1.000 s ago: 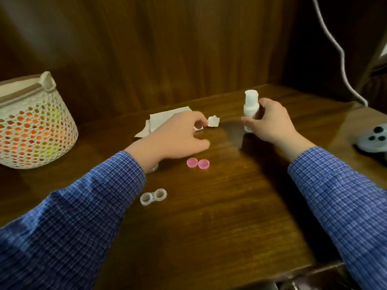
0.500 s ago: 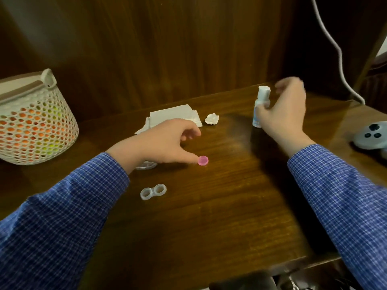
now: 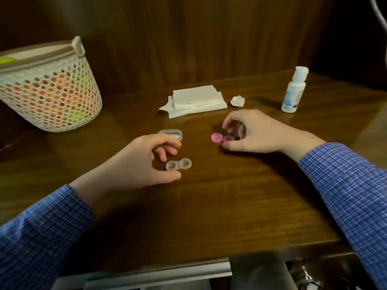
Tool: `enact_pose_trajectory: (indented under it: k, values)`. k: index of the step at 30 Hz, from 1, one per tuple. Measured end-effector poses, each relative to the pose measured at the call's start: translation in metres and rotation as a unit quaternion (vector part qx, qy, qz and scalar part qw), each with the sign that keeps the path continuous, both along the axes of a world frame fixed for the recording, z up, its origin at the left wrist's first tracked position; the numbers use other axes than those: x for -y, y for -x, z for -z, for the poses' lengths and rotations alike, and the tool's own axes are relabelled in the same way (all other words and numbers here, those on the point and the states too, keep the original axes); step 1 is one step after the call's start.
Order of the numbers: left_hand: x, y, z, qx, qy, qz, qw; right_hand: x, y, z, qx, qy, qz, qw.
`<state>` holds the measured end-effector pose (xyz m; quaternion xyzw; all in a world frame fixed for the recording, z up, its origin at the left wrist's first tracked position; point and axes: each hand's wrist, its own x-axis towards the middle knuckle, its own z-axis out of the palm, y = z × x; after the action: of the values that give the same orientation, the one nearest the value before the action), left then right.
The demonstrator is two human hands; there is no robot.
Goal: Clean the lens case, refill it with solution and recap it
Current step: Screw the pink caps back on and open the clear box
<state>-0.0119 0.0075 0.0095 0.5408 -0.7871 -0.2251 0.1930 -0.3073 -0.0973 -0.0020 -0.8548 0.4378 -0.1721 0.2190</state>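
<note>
Left hand [image 3: 134,162] curled loosely around the clear lens case [image 3: 178,164] on the counter [image 3: 209,206], fingers near it, contact unclear. Right hand [image 3: 253,132] pinching one of two pink caps [image 3: 228,139] just right of the case. Solution bottle [image 3: 293,91] upright, far right.

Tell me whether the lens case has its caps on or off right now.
Off. The lens case lies with both wells uncovered, and the two pink caps sit apart on the table by the right hand.
</note>
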Motion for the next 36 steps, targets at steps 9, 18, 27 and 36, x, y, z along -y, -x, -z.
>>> enact_pose_trajectory:
  k: [9,18,27,36]
  values:
    - [-0.006,-0.007,0.019,-0.038,0.068,-0.020,0.997,-0.002,-0.005,-0.002,-0.005,-0.007,0.021,1.000]
    - [-0.011,-0.003,0.028,-0.063,0.096,-0.020,0.993,-0.028,-0.010,-0.024,0.009,-0.035,-0.040,0.999]
    - [-0.012,0.000,0.026,-0.062,0.099,-0.023,0.993,-0.045,-0.054,-0.015,0.146,-0.051,-0.079,0.985]
    - [-0.013,0.001,0.024,-0.065,0.096,-0.036,0.993,-0.044,-0.079,0.005,0.298,-0.128,-0.045,0.945]
